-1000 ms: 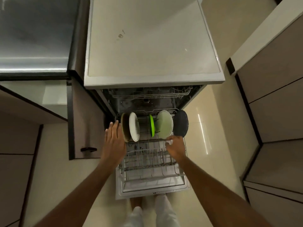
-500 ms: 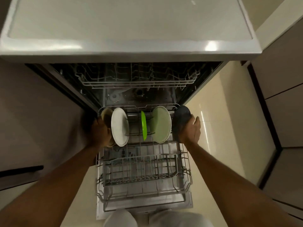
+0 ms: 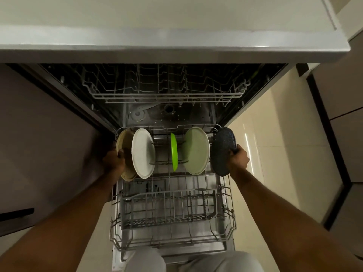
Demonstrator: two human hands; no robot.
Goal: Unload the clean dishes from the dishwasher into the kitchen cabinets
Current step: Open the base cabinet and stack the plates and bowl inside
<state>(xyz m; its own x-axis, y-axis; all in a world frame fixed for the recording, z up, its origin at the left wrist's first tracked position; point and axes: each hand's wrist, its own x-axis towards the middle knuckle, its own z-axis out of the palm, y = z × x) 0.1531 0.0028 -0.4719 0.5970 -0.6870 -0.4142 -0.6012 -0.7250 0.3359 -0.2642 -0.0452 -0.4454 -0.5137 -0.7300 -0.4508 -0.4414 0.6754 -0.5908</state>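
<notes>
I see five plates standing along the far edge of the pulled-out lower rack (image 3: pixel 225 230); my left hand (image 3: pixel 114 160) grips the leftmost plate (image 3: pixel 122 141), my right hand (image 3: pixel 238 159) the rightmost plate (image 3: pixel 223 152). The upper rack (image 3: pixel 165 91) sits behind, inside the dishwasher (image 3: pixel 196 112).

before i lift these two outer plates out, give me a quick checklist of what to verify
1. Left hand grips the beige plate: ok.
2. Right hand grips the dark speckled plate: ok.
3. Lower rack pulled fully out onto the door: ok.
4. White plate sits right against the beige one and may get dragged along: not ok.
5. Upper rack stays pushed in, clear above the plates: ok.
6. Plates free of the rack tines: cannot tell.
</notes>
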